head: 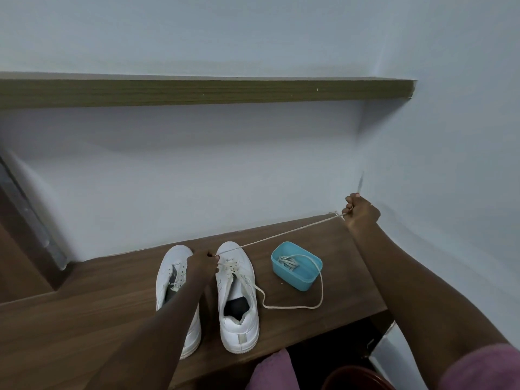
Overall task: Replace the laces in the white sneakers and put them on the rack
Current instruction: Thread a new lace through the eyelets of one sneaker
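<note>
Two white sneakers stand side by side on the wooden desk, toes toward the wall. The left sneaker has bare eyelets, and my forearm hides part of it. The right sneaker is partly laced with a cream lace. My left hand pinches the lace at the right sneaker's toe end. My right hand is closed on the lace's far end, stretching it taut to the right. The lace's other end trails off the shoe in a loop to the blue tub.
The blue tub, holding more laces, stands to the right of the sneakers. A long wooden shelf is fixed to the pale wall above the desk. The wall corner closes the desk's right end. A brown round object sits below the desk's front edge.
</note>
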Demonstrator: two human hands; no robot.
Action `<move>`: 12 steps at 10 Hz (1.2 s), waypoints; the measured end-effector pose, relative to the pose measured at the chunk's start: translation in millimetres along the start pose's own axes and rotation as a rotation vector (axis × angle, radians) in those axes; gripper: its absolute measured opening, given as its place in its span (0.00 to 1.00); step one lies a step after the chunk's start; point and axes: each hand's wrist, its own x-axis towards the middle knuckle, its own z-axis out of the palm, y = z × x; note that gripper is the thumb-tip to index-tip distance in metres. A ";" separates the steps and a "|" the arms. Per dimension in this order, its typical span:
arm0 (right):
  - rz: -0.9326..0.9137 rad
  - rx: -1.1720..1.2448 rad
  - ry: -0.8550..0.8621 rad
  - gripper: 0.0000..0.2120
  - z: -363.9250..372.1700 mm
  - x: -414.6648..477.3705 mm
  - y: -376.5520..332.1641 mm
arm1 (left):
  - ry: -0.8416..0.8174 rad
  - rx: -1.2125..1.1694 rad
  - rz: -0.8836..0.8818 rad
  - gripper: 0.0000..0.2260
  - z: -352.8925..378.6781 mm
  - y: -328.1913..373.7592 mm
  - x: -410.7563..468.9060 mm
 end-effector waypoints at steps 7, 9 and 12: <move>-0.458 -1.292 -0.586 0.10 78.7 -119.1 109.6 | -0.283 0.679 0.283 0.19 6.1 -3.9 -32.8; -0.428 -1.519 -0.731 0.06 59.5 -138.7 160.2 | -0.185 0.312 0.106 0.24 6.6 -10.6 -29.9; -0.528 -1.671 -0.707 0.13 33.5 -144.7 195.1 | -0.309 -0.039 -0.178 0.06 -5.3 -16.4 -27.8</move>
